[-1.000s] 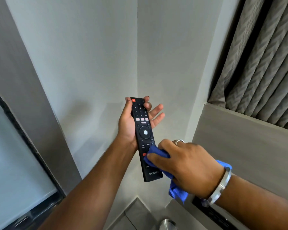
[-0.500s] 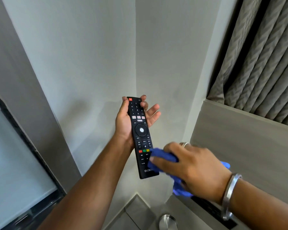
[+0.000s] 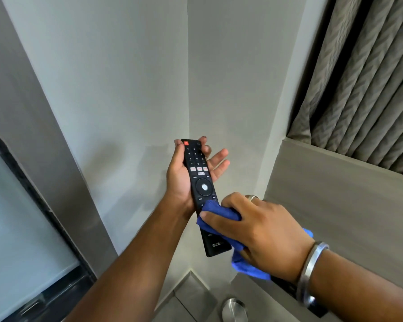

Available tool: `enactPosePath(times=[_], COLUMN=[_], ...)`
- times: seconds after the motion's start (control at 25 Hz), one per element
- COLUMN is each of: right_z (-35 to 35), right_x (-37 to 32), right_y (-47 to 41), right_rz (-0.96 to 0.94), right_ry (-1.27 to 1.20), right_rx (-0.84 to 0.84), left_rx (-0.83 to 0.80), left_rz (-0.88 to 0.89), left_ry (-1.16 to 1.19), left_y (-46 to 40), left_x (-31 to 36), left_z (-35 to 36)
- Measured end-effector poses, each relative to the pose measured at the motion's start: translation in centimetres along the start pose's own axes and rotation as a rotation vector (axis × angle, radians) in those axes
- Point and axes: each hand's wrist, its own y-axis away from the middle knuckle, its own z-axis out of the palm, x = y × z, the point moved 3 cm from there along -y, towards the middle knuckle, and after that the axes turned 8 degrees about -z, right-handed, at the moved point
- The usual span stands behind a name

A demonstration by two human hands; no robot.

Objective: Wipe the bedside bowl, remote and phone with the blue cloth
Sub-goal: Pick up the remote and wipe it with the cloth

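Grey walls meet in a corner behind the remote [image 3: 199,182]; the left hand [image 3: 180,180] grips its upper half, long axis running away from the person; the right hand [image 3: 256,231], clenched on the blue cloth [image 3: 215,213], presses its lower half, nearest the person.

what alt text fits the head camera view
A left hand holds a black remote up while the right hand rubs a blue cloth over its lower buttons, in a grey wall corner beside a curtain.
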Motion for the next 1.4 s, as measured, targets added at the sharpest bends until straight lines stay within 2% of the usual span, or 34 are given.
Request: enactPosePath(times=[0.16,0.28,0.4,0.56,0.64,0.76,0.96,1.04,1.16,1.24,1.32,1.4], right_z=[0.1,-0.3,-0.7,-0.4,-0.4,0.0,0.3,-0.8,-2.8,-2.5,-0.6,1.6], right_x=[0.1,1.1,1.5,1.1,0.9,1.2,3.4,4.5,6.3,7.1,6.1,3.8], right_y=[-0.5,-0.4,-1.4,-0.4,-0.2,0.2,2.5,1.4,-2.2,-3.7,-3.1,-0.3], right_rz=[0.078,0.059,0.083,-0.049,-0.136,-0.167,-0.286,-0.181,0.155,0.348,0.414,0.396], right_ry=[-0.013,0.036,0.074,0.132,0.177,0.206,0.346,0.265,0.114,-0.01,-0.181,-0.297], right_rx=[0.01,-0.032,0.0,-0.044,-0.023,0.019,-0.068,0.004,0.196,0.259,0.256,0.221], left_rx=[-0.014,0.009,-0.046,-0.006,0.051,0.082,0.11,0.107,0.072,-0.002,-0.009,0.087], left_rz=[0.022,-0.03,-0.079,-0.088,-0.109,-0.134,-0.186,-0.171,-0.153,-0.168,-0.171,-0.136], left_ry=[0.002,0.068,0.111,0.071,0.047,0.034,0.088,0.008,-0.056,-0.04,0.01,-0.004], left_y=[0.2,0.6,0.9,1.1,1.2,1.2,1.1,0.9,0.7,0.3,-1.0,-2.6], left_x=[0.4,-0.2,-0.7,-0.6,-1.5,-2.1,-1.1,-1.5,-3.0,-4.1,-4.5,-4.6], left_z=[1.0,0.8,1.2,1.3,1.1,0.9,1.0,1.3,1.8,2.2,2.4,1.3])
